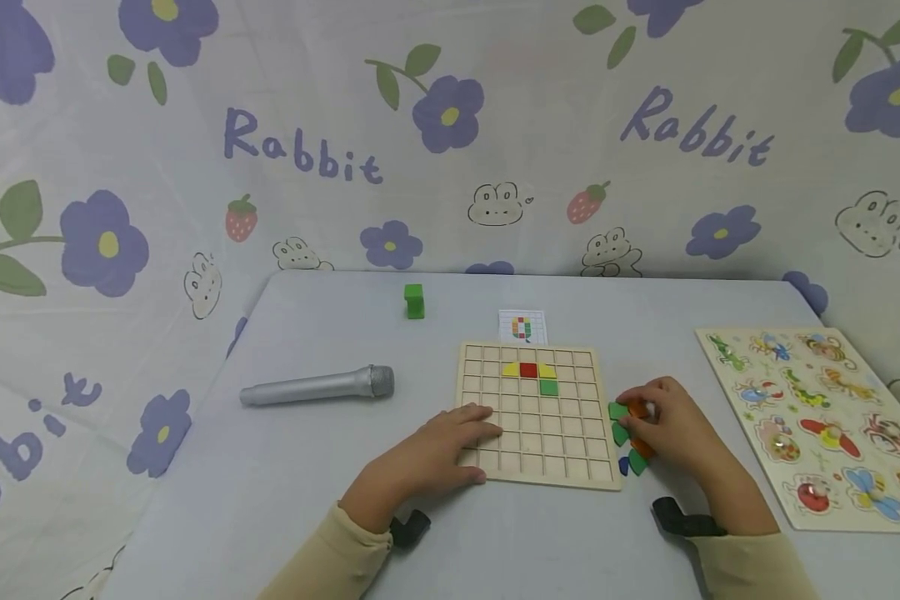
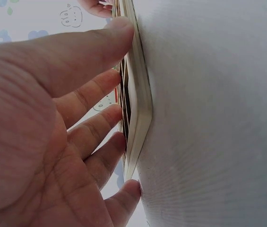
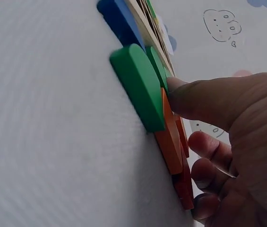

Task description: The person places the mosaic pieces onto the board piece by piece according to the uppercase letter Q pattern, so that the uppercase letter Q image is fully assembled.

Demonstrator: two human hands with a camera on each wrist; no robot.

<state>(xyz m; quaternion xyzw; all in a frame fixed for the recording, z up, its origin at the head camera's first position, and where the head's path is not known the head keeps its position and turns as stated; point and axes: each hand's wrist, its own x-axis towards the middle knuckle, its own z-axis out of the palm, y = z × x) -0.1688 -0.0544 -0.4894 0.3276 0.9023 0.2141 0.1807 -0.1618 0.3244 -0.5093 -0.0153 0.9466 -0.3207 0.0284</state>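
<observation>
The square wooden grid board (image 1: 521, 450) holds a red square (image 1: 528, 370) between two yellow pieces, with a green square (image 1: 549, 387) below. My left hand (image 1: 438, 450) rests on its left side, fingers spread over the grid and thumb at the near edge. Beyond the board's right edge, my right hand (image 1: 671, 425) reaches over a small pile of coloured pieces. In the right wrist view the thumb touches a green piece (image 3: 157, 68), near orange (image 3: 170, 146) and red ones; the fingers curve beside them, thumb and index apart. A rounded green piece (image 3: 135, 87) and a blue piece (image 3: 121, 21) lie nearer.
A small pattern card (image 1: 522, 327) lies just behind the board. To the left is a silver microphone (image 1: 315, 387), and farther back a green block (image 1: 414, 302). An insect puzzle board (image 1: 817, 425) lies to the right, beside my right forearm. A patterned cloth hangs behind the table.
</observation>
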